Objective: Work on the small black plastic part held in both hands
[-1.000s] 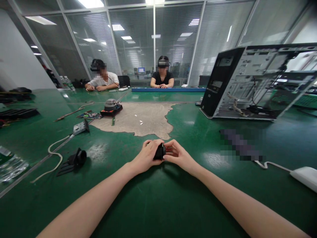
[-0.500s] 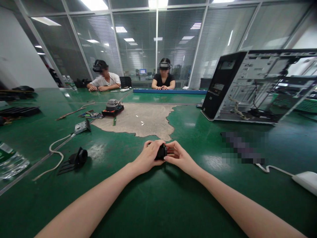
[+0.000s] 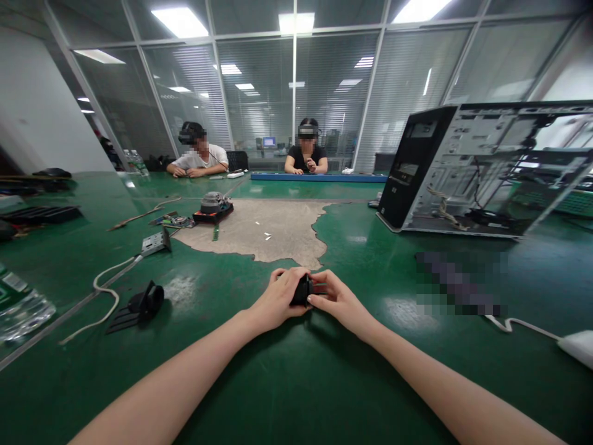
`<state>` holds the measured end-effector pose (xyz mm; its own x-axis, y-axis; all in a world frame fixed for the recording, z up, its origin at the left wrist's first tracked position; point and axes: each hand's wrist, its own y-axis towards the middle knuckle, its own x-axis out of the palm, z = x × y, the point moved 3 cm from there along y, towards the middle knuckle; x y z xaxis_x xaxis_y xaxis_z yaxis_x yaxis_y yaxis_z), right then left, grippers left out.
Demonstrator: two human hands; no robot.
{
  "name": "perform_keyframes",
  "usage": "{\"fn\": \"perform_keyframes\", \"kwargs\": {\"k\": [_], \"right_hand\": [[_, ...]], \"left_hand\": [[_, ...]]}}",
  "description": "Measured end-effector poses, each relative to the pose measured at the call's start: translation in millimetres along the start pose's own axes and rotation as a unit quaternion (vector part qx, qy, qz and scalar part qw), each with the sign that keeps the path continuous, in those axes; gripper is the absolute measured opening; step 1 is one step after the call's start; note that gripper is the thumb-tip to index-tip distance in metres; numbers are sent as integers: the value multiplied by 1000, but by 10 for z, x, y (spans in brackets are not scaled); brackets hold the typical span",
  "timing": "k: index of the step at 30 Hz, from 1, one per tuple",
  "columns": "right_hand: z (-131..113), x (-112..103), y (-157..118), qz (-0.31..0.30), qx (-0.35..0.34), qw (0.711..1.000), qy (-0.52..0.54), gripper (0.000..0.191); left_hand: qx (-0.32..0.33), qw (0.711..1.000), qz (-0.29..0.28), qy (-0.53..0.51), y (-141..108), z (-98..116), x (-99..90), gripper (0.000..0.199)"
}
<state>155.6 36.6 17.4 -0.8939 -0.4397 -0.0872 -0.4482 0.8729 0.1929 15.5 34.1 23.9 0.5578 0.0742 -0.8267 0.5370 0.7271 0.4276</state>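
Near the middle of the green table [image 3: 287, 389], a small black boxy part [image 3: 302, 290] is between my two hands. My left hand [image 3: 280, 298] wraps over its top and left side, which hides most of it and its exact kind. From the right, my right hand [image 3: 334, 296] grips its edge with bent fingers and thumb. To the left lies a black plastic duct-like piece [image 3: 142, 303] with slats. Farther back is a small metal bracket-like unit [image 3: 156, 242].
An open computer case [image 3: 407, 173] stands at the right, a white power strip end [image 3: 577, 347] in front. Beyond a bare tan patch [image 3: 278, 238] two people sit. A CPU cooler [image 3: 213, 207] is back left; a water bottle [image 3: 21, 306] lies at the left edge.
The view has tilted up slightly, so everything sits lower in it. My hands keep nearly the same hold on the black part. The person opposite has raised a hand.
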Motion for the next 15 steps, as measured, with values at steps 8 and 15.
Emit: {"fn": "perform_keyframes", "kwargs": {"k": [8,15], "right_hand": [[14,-1,-8,11,-9,1000,8,22],[18,-16,13,10,3,1000,-4,28]], "left_hand": [[1,1000,5,-5,1,2,-6,55],[2,1000,13,-9,10,-4,10,55]]}}
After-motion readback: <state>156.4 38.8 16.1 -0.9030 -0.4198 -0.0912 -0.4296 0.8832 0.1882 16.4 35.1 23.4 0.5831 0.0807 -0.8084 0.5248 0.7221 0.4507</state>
